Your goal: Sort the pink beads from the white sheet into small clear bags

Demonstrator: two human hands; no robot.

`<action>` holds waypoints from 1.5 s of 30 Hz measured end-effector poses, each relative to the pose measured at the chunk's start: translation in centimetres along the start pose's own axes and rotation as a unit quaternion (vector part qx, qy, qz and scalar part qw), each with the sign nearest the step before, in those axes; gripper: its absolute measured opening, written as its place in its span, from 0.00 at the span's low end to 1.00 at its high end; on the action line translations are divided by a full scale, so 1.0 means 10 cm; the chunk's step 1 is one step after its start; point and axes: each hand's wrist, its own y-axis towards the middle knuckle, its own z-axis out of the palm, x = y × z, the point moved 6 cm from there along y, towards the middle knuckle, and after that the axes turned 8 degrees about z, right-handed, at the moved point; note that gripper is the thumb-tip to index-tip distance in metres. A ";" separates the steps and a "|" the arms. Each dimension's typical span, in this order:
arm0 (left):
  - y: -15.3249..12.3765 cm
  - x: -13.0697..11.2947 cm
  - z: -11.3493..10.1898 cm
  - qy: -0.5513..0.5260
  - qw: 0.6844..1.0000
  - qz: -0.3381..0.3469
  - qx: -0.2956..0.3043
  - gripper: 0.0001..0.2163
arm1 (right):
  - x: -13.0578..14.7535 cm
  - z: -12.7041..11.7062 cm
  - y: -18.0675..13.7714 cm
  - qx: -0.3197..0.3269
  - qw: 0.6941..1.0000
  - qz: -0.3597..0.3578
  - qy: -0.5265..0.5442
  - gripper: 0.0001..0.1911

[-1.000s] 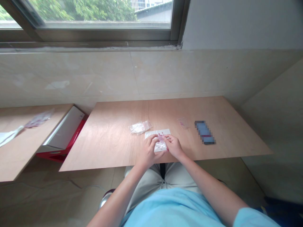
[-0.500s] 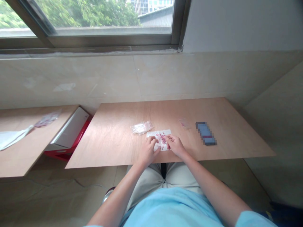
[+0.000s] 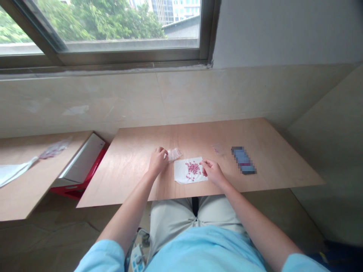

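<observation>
Compared with the earlier frames, the left hand (image 3: 158, 162) has separated from the right and moved away from the paper. Its fingers now curl against the end of a small clear plastic bag (image 3: 173, 154); whether they are pinching it, I cannot tell. The right hand (image 3: 212, 172) stays beside the white paper sheet (image 3: 181, 172), relaxed and partly open, holding nothing. Its fingertips (image 3: 203, 163) are at the sheet's right side, just beside the pink beads (image 3: 193, 168). The beads, no longer covered by the hands, lie in a loose cluster on the sheet.

Surface: a plywood table (image 3: 263, 151) bears these items. A small clear bag with pink traces (image 3: 217, 149) lies right of the sheet. Farther right is a blue object (image 3: 243, 160), pixelated and unidentifiable.

Room: a second wooden board (image 3: 34, 189) lies to the left, bearing a clear bag (image 3: 55, 148) and a white sheet (image 3: 14, 172). Between the boards is a white box (image 3: 83, 153) with red beneath it (image 3: 75, 192). A tiled wall (image 3: 85, 98) rises below a window (image 3: 113, 26).
</observation>
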 end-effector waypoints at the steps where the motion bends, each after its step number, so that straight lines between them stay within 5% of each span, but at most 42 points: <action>1: -0.02 -0.03 0.08 -0.014 1.000 0.011 0.026 0.06 | -0.03 0.01 0.01 -0.001 1.000 0.004 -0.006 0.20; 13: -0.19 -0.06 0.15 -0.004 1.000 0.002 0.028 0.11 | -0.20 -0.09 0.17 -0.016 0.990 -0.031 -0.134 0.19; 17: -0.18 -0.05 0.14 0.016 0.999 -0.036 0.012 0.10 | -0.08 -0.56 0.40 -0.143 0.968 -0.041 -0.204 0.18; 22: -0.13 -0.11 0.11 0.043 0.997 -0.037 0.056 0.09 | 0.13 -0.93 0.69 -0.256 0.884 -0.073 -0.384 0.15; 27: -0.21 -0.30 -0.14 0.005 0.999 -0.036 0.011 0.10 | 0.11 -1.04 0.77 -0.216 0.903 -0.040 -0.370 0.09; 32: -0.41 -0.80 -0.38 -0.171 0.982 -0.045 -0.058 0.08 | 0.12 -1.00 0.65 -0.183 0.940 -0.027 -0.288 0.12; 37: -0.47 -1.31 -0.39 -0.354 0.932 -0.074 -0.016 0.10 | 0.08 -0.51 0.26 -0.013 0.999 0.037 -0.029 0.19; 41: -0.52 -1.51 -0.30 -0.472 0.874 -0.110 0.037 0.14 | 0.06 -0.04 -0.17 0.137 0.976 0.120 0.120 0.21; 45: -0.67 -1.64 -0.11 -0.569 0.803 -0.132 0.121 0.16 | -0.01 0.13 -0.37 0.152 0.969 0.155 0.122 0.21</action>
